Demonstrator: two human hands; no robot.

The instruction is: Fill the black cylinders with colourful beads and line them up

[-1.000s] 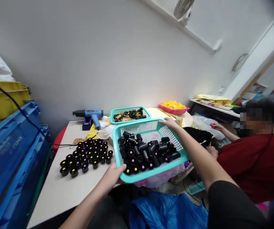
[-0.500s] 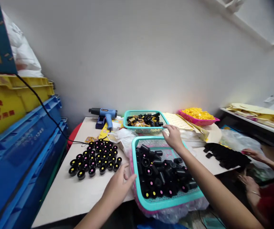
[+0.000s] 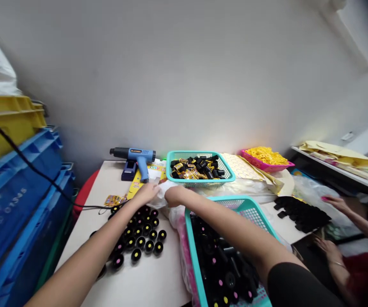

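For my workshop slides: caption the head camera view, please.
Left hand and right hand meet at a white plastic bag beside black yellow-dotted caps and a teal basket of black cylinders.

Crumpled white plastic bag (image 3: 162, 200), bunched on the tabletop. Black capped cylinders (image 3: 141, 243), upright in tight rows at 6 o'clock from it, with yellow or pink dots on top.

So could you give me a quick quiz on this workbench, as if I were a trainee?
1. True or false: the pink tray holds black caps.
2. What stands just left of the far teal basket? A) a blue heat gun B) a yellow crate
3. Which is nearer the heat gun: the person's left hand or right hand?

Key: 1 false; 2 A; 3 left hand.
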